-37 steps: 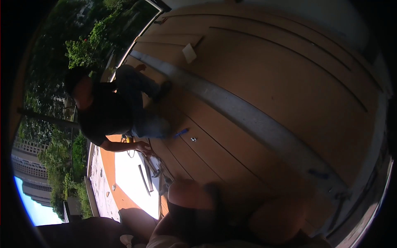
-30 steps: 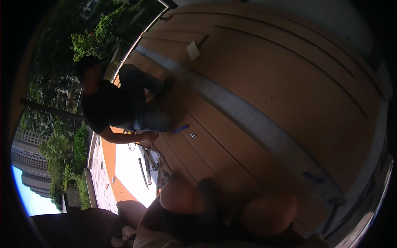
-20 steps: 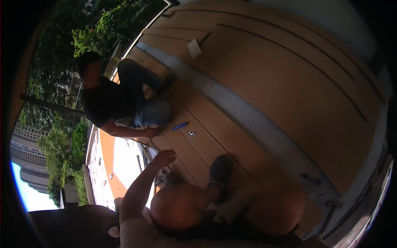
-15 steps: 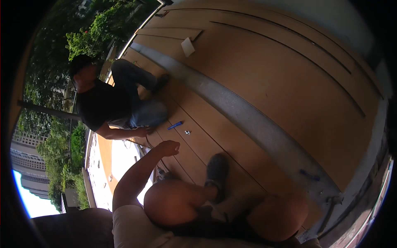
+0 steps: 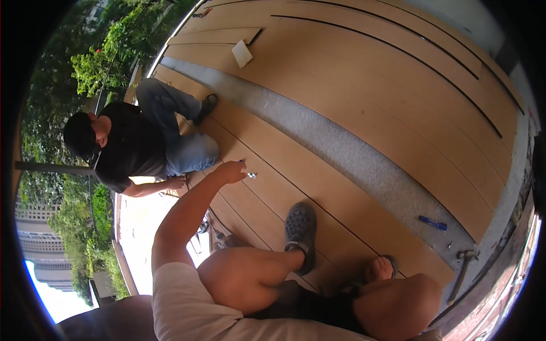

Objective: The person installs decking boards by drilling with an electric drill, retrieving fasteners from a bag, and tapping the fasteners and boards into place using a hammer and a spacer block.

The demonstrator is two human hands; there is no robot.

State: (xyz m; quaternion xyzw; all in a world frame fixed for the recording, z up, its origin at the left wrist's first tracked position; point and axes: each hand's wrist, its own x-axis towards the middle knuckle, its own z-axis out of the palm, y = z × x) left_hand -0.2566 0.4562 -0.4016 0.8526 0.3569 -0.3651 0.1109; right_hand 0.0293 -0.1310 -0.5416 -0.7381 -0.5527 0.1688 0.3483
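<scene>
My left hand (image 5: 232, 171) reaches onto the boards with its fingers curled over a blue marker (image 5: 242, 161), which is mostly covered. Small shiny metal pieces (image 5: 252, 175) lie just beside it. My right hand is out of sight. Across from me, a co-worker in a dark cap and shirt (image 5: 125, 142) kneels, one hand low near a cable by the bright patch. A second blue marker (image 5: 432, 222) and a hammer (image 5: 462, 273) lie to my right, near the grey strip.
Long brown boards (image 5: 398, 142) flank a bare grey concrete strip (image 5: 315, 133). A pale square piece (image 5: 242, 53) lies farther off. My bent legs and clog (image 5: 300, 230) are below. A dark power tool (image 5: 223, 241) sits by my left knee. Railing, plants and buildings line the left.
My left arm has come into view and stretched forward to the blue marker, which it now covers. My view has shifted, and the co-worker's head has bent lower.
</scene>
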